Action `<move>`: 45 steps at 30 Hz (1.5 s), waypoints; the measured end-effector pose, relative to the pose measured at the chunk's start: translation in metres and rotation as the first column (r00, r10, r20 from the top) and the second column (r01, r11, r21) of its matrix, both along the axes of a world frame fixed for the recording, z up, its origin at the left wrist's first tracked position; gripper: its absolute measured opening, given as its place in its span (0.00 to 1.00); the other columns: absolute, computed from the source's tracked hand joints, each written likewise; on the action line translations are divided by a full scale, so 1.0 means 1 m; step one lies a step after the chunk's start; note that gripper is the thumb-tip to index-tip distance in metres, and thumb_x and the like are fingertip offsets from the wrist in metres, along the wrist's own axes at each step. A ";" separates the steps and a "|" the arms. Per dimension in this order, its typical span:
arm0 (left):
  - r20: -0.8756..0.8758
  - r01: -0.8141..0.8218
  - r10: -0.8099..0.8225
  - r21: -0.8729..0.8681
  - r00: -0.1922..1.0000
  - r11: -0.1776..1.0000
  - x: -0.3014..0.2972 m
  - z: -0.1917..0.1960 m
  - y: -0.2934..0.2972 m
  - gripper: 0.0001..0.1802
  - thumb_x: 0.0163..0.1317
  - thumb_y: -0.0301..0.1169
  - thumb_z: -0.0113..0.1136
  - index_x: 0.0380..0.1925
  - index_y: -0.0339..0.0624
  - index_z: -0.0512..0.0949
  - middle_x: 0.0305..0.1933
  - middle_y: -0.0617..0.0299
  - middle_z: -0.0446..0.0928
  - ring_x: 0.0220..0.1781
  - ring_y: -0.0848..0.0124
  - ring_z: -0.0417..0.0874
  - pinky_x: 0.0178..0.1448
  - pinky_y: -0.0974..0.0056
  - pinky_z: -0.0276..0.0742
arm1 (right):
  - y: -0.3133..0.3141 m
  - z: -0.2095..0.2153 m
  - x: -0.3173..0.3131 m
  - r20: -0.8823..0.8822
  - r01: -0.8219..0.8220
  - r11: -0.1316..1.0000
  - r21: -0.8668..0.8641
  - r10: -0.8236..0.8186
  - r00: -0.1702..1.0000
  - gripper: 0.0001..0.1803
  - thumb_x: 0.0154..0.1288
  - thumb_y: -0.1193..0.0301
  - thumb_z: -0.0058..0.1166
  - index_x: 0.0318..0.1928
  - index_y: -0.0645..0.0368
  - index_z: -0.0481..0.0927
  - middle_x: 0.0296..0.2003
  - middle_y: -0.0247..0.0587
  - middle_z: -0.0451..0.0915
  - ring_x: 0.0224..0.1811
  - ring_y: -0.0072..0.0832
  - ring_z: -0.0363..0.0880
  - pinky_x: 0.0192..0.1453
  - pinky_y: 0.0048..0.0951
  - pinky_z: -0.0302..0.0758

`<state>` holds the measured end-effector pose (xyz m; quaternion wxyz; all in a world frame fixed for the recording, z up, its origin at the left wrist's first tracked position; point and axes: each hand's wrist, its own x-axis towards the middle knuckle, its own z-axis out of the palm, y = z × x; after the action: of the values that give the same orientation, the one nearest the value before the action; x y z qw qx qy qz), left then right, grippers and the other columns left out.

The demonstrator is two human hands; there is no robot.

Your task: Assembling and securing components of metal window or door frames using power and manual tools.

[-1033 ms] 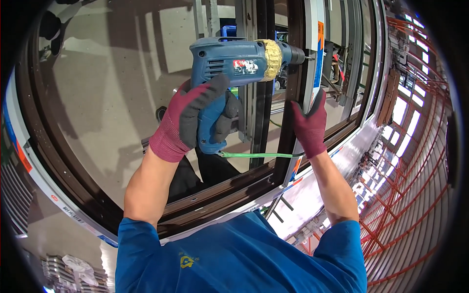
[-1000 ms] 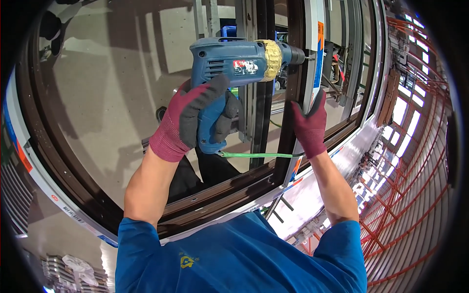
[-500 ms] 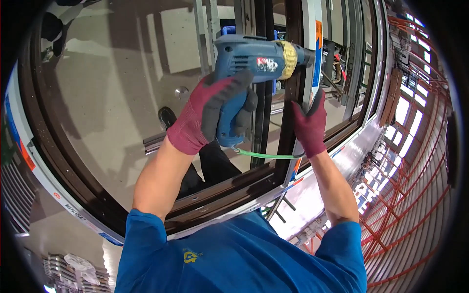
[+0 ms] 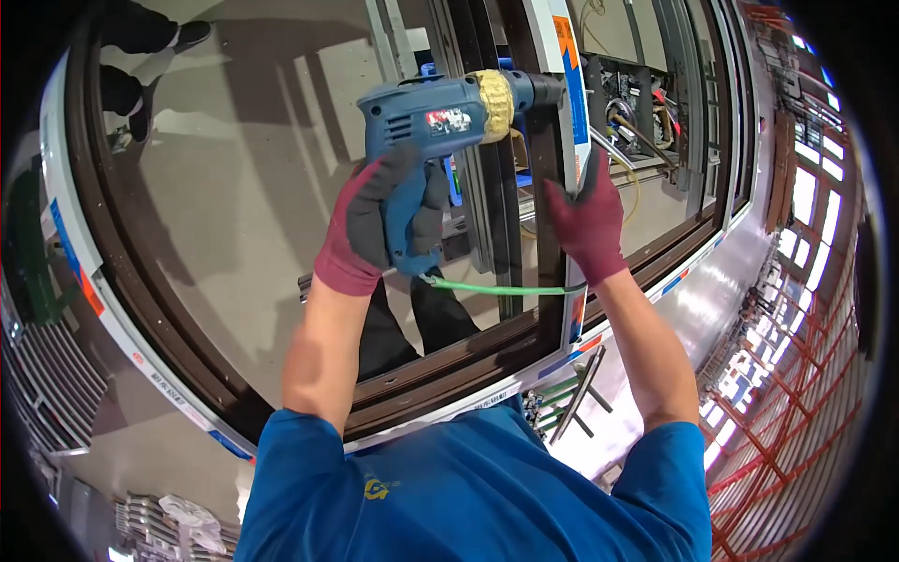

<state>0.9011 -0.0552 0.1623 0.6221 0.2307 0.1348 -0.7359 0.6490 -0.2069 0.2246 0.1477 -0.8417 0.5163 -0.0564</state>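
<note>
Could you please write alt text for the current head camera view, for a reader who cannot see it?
A person's gloved left hand grips a blue power drill, its chuck pointing right, while the gloved right hand rests against a dark brown bar of a large frame. A green cord runs from the drill's handle.

Both of the worker's bare forearms reach up and forward from short blue sleeves, elbows bent and set wide, the left forearm [image 4: 323,347] rising almost straight while the right forearm [image 4: 648,342] slants inward from its elbow. The left hand [image 4: 363,220], gloved in maroon and black, is curled tight, its thumb slanting up to one side and its other fingers wrapped around opposite. Held at about the same height, the right hand [image 4: 592,215], gloved to match, points its fingers upward, thumb parted from them in a V.
</note>
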 end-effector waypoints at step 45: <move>0.652 -0.106 -0.209 0.194 -0.729 0.975 -0.365 0.093 -0.012 0.51 0.59 0.55 0.73 0.77 0.42 0.65 0.76 0.38 0.63 0.82 0.40 0.58 0.83 0.37 0.52 | -0.052 0.051 -0.225 0.239 -0.253 0.884 0.394 0.168 0.957 0.37 0.65 0.37 0.62 0.51 0.61 0.85 0.47 0.58 0.88 0.52 0.55 0.86 0.57 0.52 0.80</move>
<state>0.5356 -0.0673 0.2556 0.2753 0.8274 -0.4824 -0.0831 0.4238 -0.2585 0.2752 0.3813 -0.8314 0.4041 -0.0108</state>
